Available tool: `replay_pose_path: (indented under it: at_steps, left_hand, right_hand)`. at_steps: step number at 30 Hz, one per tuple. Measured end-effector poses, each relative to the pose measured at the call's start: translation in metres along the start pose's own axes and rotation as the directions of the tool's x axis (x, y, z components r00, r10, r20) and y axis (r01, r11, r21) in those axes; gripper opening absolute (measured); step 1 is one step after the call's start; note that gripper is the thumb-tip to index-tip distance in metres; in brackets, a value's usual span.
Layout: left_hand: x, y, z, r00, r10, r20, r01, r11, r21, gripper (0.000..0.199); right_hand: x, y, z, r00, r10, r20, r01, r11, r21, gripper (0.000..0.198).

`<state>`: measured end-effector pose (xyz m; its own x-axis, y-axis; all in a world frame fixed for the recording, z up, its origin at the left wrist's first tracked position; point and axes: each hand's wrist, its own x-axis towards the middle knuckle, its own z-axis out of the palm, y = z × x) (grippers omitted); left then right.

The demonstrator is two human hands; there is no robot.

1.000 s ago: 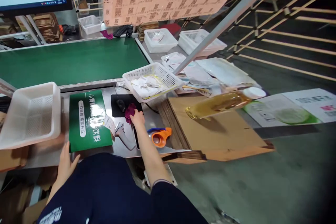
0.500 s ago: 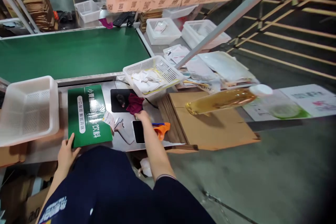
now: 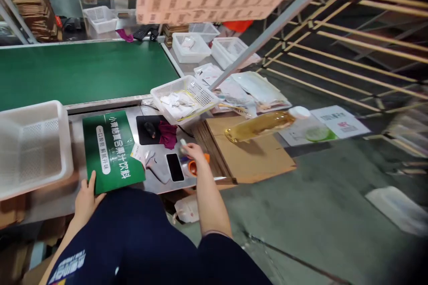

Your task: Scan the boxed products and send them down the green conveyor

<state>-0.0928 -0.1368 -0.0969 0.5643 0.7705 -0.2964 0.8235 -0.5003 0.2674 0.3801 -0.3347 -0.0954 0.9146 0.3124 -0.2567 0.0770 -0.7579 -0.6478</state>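
A flat green box [image 3: 110,151] printed with white Chinese lettering lies on the metal table. At its lower left corner rests my left hand [image 3: 85,200], fingers stretched apart and touching the edge. My right hand [image 3: 195,152] is closed in a pinch at a small whitish object [image 3: 183,142], whose kind I cannot make out. Just below that hand is an orange-handled tool [image 3: 192,168], partly covered. A phone [image 3: 175,167] lies to its left. Nearby are a maroon cloth [image 3: 167,134], a computer mouse [image 3: 150,130] and a white paper label [image 3: 137,152] overlapping the box.
A white bin [image 3: 63,142] stands at left, and a perforated basket [image 3: 203,98] with papers sits beyond the cloth. On the right, a bottle of yellow liquid [image 3: 261,125] lies over stacked cardboard [image 3: 217,142]. A green conveyor belt [image 3: 100,69] runs behind; a metal pole [image 3: 254,53] slants across.
My right hand has moved from the maroon cloth's edge toward the orange tool, with the whitish object now showing at its fingertips. The phone is uncovered. My left hand stays at the box.
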Motion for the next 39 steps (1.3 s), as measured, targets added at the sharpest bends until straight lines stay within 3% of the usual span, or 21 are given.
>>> replay_pose_path:
  at_steps: [3, 7, 10, 14, 17, 21, 29, 33, 39]
  left_hand:
    - [0.003, 0.009, -0.002, 0.997, -0.025, 0.077, 0.024, 1.000, 0.014, 0.086]
    - [0.011, 0.016, -0.003, 0.991, -0.012, 0.130, 0.013, 1.000, -0.006, 0.094]
    - [0.014, 0.013, 0.002, 0.989, 0.031, 0.146, -0.027, 0.999, -0.029, 0.098]
    - [0.019, 0.000, 0.009, 0.972, 0.147, 0.183, -0.132, 0.987, -0.096, 0.104]
    - [0.025, -0.007, 0.013, 0.949, 0.240, 0.207, -0.214, 0.967, -0.141, 0.103]
    - [0.033, -0.008, 0.020, 0.924, 0.278, 0.263, -0.250, 0.959, -0.135, 0.103]
    - [0.039, -0.006, 0.035, 0.892, 0.332, 0.306, -0.312, 0.943, -0.114, 0.103]
    - [0.039, -0.007, 0.033, 0.878, 0.347, 0.330, -0.330, 0.938, -0.108, 0.101]
    - [0.041, -0.010, 0.031, 0.868, 0.361, 0.342, -0.344, 0.932, -0.113, 0.099]
  right_hand:
    - [-0.025, -0.024, 0.017, 0.994, -0.083, 0.075, 0.075, 0.992, 0.100, 0.047]
    - [-0.043, -0.096, 0.096, 0.936, -0.298, 0.186, 0.266, 0.947, 0.182, 0.052]
    - [-0.045, -0.158, 0.158, 0.884, -0.411, 0.223, 0.371, 0.907, 0.199, 0.043]
    - [-0.035, -0.218, 0.200, 0.861, -0.457, 0.224, 0.434, 0.889, 0.145, 0.025]
    - [-0.026, -0.243, 0.212, 0.869, -0.439, 0.228, 0.432, 0.898, 0.084, 0.016]
    - [-0.018, -0.258, 0.222, 0.884, -0.383, 0.269, 0.381, 0.923, 0.062, 0.032]
    - [-0.021, -0.250, 0.232, 0.881, -0.274, 0.386, 0.202, 0.955, 0.217, 0.045]
    - [-0.024, -0.247, 0.229, 0.899, -0.277, 0.340, 0.235, 0.959, 0.161, 0.049]
    - [-0.025, -0.254, 0.226, 0.915, -0.327, 0.237, 0.361, 0.925, -0.120, 0.039]
